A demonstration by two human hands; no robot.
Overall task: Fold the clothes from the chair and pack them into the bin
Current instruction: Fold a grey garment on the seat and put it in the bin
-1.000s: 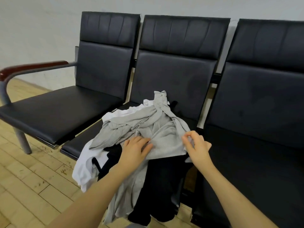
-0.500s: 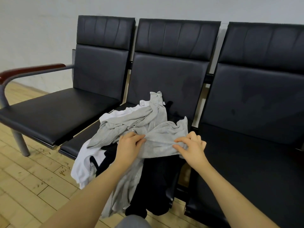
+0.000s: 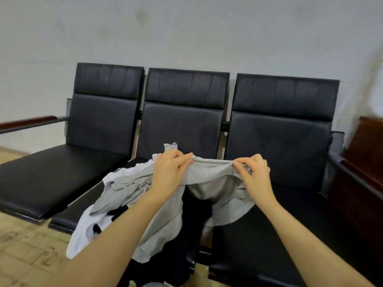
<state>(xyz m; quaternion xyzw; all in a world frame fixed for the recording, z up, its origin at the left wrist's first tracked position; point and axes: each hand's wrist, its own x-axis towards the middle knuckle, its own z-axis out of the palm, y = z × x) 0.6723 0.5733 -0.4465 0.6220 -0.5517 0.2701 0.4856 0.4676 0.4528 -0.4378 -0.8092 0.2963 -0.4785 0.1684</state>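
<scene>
A grey garment (image 3: 209, 177) is lifted off the clothes pile on the middle chair seat (image 3: 68, 216). My left hand (image 3: 169, 170) pinches its top edge on the left, and my right hand (image 3: 253, 172) pinches the same edge on the right, so the cloth stretches between them and hangs down. Under it lie a white garment (image 3: 83, 230) spilling over the seat's front edge and a black garment (image 3: 194, 216). No bin is in view.
Three joined black chairs stand against a pale wall; the left seat (image 3: 47, 179) and right seat (image 3: 269, 235) hold nothing. A wooden armrest (image 3: 27, 122) sticks out at the left. Dark wooden furniture (image 3: 366, 162) stands at the right. The floor (image 3: 24, 255) is light wood.
Both hands have taken hold of the grey garment's edge and raised it up off the pile, spreading it between them. The view has tilted upward and pulled back.
</scene>
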